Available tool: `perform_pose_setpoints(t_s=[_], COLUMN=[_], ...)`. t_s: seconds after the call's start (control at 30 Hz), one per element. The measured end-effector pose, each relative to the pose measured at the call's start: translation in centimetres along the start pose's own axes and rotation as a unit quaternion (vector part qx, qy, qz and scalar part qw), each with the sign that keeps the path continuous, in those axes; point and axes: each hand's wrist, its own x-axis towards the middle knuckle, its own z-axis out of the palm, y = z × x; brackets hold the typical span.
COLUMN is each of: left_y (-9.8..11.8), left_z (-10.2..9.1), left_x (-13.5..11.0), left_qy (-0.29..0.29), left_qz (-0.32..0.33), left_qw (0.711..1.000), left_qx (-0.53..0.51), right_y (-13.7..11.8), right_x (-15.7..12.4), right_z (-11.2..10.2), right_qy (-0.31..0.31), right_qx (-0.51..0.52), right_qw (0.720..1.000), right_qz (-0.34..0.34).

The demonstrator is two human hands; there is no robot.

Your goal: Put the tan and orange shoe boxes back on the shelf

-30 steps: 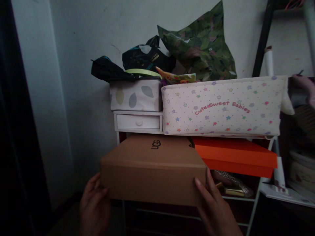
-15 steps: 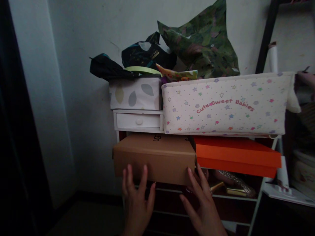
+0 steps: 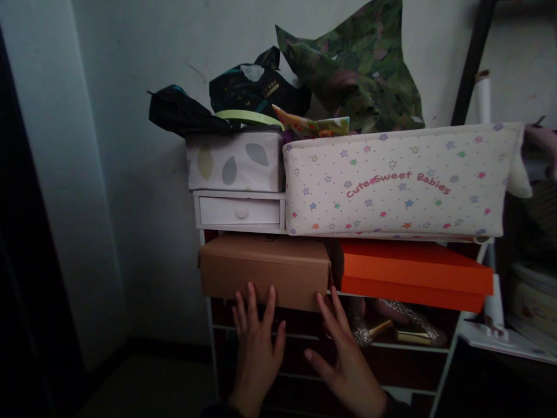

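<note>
Low in the middle of the frame, the left hand and right hand lie flat against the front of a brown box, fingers spread, neither grip closed on anything. That box sits on a white rack's shelf, left of centre, just beside an orange box to its right. Above the brown box stands a small white drawer with a leaf-print box on top. A star-print bin fills the centre right, and green paper rises behind it. Shoes lie under the orange box.
</note>
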Motion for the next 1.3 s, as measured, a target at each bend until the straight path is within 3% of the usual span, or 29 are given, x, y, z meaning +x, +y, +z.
perform_pose_setpoints(t_s=[0.13,0.33,0.43,0.53,0.67,0.77,0.87,0.97,1.1,1.2,1.3], left_y=[0.3,0.8,1.1,1.3,1.2,1.1,1.3,1.7,2.0,2.2,2.3], left_z=[0.4,1.2,1.7,2.0,2.3,2.7,2.8,2.5,1.8,1.8,2.2], left_x=[0.1,0.2,0.2,0.3,0.4,0.3,0.2,0.2,0.1,0.2,0.3], left_qy=[0.002,0.024,0.043,0.039,0.034,0.034,0.036,0.092,0.189,0.158,0.115], left_qz=[-0.012,-0.024,-0.035,-0.039,-0.033,-0.030,-0.035,-0.054,-0.030,0.035,0.045], left_qw=[1.000,0.999,0.998,0.998,0.999,0.998,0.996,0.988,0.971,0.976,0.983], left_qx=[0.013,0.013,0.003,-0.001,-0.014,-0.042,-0.070,-0.116,-0.143,-0.148,-0.134], right_y=[0.7,0.9,1.2,2.0,4.1,5.9,7.2,7.8,7.7,7.1,6.7], right_x=[-0.3,-0.8,-0.9,-1.0,-1.1,-1.1,-1.1,-1.1,-0.8,0.0,1.2], right_z=[-0.4,-1.2,-1.5,-2.0,-3.9,-6.3,-8.8,-10.7,-11.3,-11.1,-11.2], right_qy=[0.013,-0.096,-0.096,-0.036,0.131,0.260,0.345,0.370,0.341,0.312,0.274], right_qx=[-0.024,0.002,0.006,-0.016,-0.050,-0.086,-0.179,-0.261,-0.313,-0.352,-0.412], right_qw=[0.999,0.995,0.995,0.999,0.990,0.962,0.921,0.892,0.886,0.883,0.869], right_qz=[0.019,0.002,-0.003,-0.011,0.005,0.001,-0.001,0.000,0.010,0.010,0.002])
